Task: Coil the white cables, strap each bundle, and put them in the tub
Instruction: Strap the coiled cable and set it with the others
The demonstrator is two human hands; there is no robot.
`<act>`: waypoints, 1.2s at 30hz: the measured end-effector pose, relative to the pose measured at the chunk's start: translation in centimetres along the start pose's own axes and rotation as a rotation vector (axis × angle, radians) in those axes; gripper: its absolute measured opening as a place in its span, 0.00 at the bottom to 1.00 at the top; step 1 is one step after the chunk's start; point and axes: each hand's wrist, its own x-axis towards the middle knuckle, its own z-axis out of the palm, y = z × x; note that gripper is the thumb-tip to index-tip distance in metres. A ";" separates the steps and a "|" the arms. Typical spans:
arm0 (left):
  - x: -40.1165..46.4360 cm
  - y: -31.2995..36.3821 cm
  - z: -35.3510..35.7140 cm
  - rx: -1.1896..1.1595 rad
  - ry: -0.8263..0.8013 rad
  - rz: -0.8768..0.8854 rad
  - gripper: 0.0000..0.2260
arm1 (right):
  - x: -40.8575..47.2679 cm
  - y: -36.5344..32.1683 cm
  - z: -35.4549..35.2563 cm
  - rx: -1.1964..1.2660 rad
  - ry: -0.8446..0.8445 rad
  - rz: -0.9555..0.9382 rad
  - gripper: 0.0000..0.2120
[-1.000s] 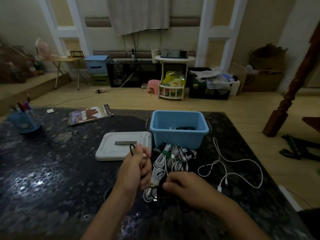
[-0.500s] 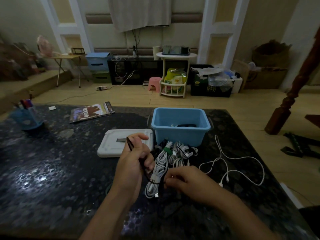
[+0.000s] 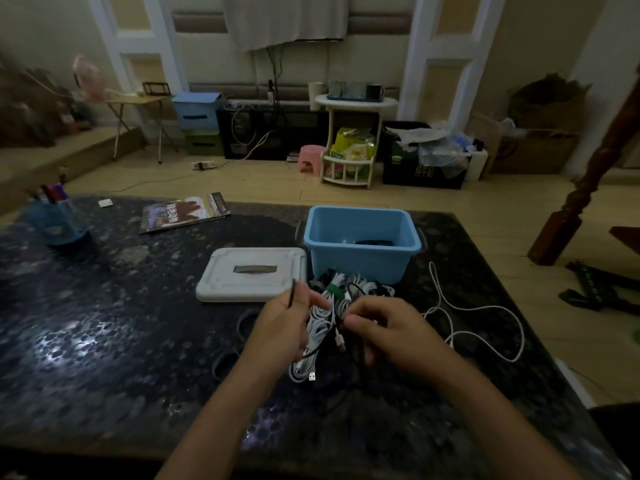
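Dark table [image 3: 104, 341], dim room. Left hand [image 3: 280, 327] pinches black strap [image 3: 292, 295] raised, ready for wrapping; right hand [image 3: 384, 327] grips white coil [image 3: 320, 327] steady. Tub [image 3: 362, 252] open just beyond, within reach.

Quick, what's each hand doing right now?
Left hand: pinches a thin black strap.
Right hand: fingers curled at the white cable bundle, apparently gripping it.
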 end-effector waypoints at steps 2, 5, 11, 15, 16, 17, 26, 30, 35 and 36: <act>-0.2 -0.3 0.7 0.144 -0.005 0.041 0.22 | 0.3 0.1 0.6 -0.159 0.083 -0.064 0.05; -0.5 -0.4 1.2 0.285 0.017 0.120 0.21 | 0.6 0.2 1.0 -0.239 0.197 -0.084 0.05; -0.3 -1.3 1.6 0.351 0.002 0.127 0.26 | 0.8 -0.5 1.3 -0.231 0.350 -0.077 0.23; -0.2 -1.2 1.6 0.361 0.059 0.142 0.24 | 1.0 -0.6 1.0 -0.114 0.209 -0.022 0.22; -0.1 -1.1 1.5 0.322 0.084 0.119 0.23 | 0.9 -0.6 0.7 -0.070 0.143 0.001 0.21; -0.1 -1.0 1.3 0.252 0.098 0.081 0.21 | 0.7 -0.5 0.5 -0.028 0.072 0.020 0.19; -0.7 0.3 0.6 -0.111 0.024 -0.163 0.21 | -0.2 -0.7 0.7 -0.026 0.050 -0.157 0.11; -0.8 0.1 1.2 -0.078 -0.056 -0.129 0.27 | -0.4 -1.3 3.0 -0.061 0.049 -0.219 0.14; -0.6 -0.2 1.9 -0.025 0.050 -0.047 0.11 | -0.3 -1.7 3.9 -0.161 0.089 -0.239 0.05; -0.4 -0.2 1.6 -0.024 0.088 -0.067 0.14 | -0.2 -1.7 3.8 -0.170 0.094 -0.228 0.03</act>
